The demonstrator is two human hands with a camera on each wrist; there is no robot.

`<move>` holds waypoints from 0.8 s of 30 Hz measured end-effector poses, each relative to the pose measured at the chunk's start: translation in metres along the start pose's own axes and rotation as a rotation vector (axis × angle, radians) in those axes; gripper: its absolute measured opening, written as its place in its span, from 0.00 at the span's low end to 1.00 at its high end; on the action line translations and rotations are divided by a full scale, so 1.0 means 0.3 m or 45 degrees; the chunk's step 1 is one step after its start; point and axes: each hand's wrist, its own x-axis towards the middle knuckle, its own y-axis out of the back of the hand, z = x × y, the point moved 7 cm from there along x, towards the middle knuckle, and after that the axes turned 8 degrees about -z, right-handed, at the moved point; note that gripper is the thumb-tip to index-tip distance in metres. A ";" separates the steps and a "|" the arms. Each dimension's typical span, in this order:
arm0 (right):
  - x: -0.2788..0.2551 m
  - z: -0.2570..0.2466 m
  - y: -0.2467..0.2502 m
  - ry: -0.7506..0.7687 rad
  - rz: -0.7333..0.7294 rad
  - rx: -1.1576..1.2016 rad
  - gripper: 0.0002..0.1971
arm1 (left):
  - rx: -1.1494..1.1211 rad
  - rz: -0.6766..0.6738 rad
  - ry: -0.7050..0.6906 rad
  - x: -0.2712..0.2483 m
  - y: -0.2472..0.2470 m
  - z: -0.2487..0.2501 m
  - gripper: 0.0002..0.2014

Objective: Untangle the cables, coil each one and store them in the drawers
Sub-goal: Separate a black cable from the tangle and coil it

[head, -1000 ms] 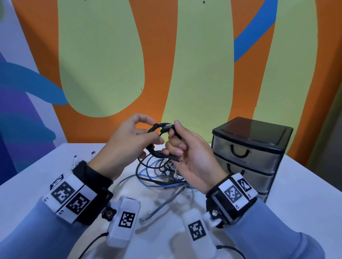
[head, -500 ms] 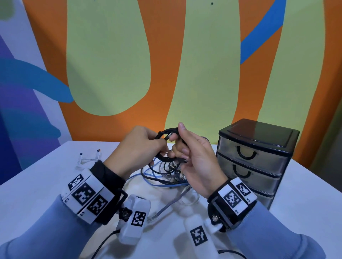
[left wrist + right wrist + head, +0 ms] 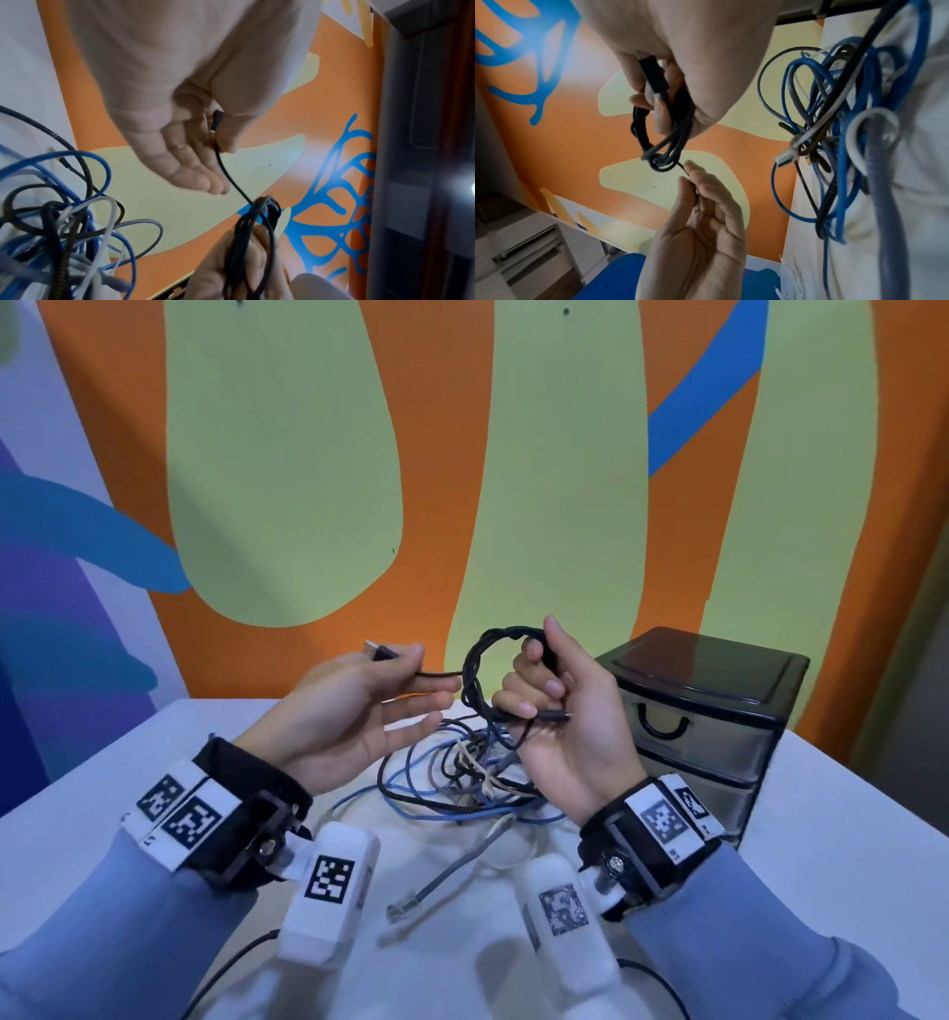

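Above a table strewn with tangled cables, a right hand grips a light, springy black cable coil while the left hand pinches its plug end, likely the surest hold.

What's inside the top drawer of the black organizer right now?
Cannot tell. The top drawer is closed and its smoky front shows nothing clearly inside. The black cable is held between both hands, and the tangled cables lie on the table.
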 end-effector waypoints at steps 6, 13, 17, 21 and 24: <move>-0.003 0.015 -0.028 -0.062 -0.106 -0.089 0.18 | -0.015 0.419 -0.231 0.020 0.128 0.020 0.02; 0.009 0.017 0.051 -0.070 0.129 -0.232 0.18 | -0.368 0.257 -0.453 -0.013 0.094 0.112 0.08; 0.014 0.016 0.086 -0.098 0.246 -0.340 0.18 | -0.144 0.025 -0.524 -0.057 -0.005 0.151 0.06; 0.008 0.011 0.080 -0.099 0.249 -0.528 0.18 | 0.271 -0.168 -0.562 -0.092 -0.075 0.148 0.13; -0.002 0.011 0.060 -0.118 0.194 -0.585 0.18 | 0.477 -0.179 -0.646 -0.095 -0.088 0.155 0.14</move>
